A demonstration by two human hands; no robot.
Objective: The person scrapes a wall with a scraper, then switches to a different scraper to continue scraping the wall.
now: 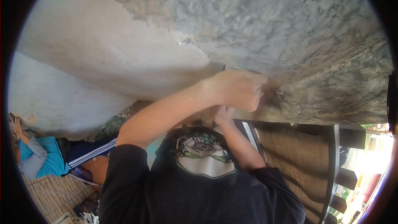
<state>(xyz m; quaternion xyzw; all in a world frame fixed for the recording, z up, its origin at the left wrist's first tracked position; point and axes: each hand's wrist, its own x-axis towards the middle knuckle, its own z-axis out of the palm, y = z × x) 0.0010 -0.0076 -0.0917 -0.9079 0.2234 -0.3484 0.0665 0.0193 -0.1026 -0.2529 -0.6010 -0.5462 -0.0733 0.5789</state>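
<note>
Behind curled fingers [254,93] (mostly hidden), thin tool [224,67]

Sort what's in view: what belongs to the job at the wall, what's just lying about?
Job, judging by the hands:
rough grey wall surface
thin straight-edged tool, apparently in the left hand
right hand, partly hidden

Apparently just about:
brown panel
orange-brown item, identity unclear
white object, cut off by the picture's edge
</note>
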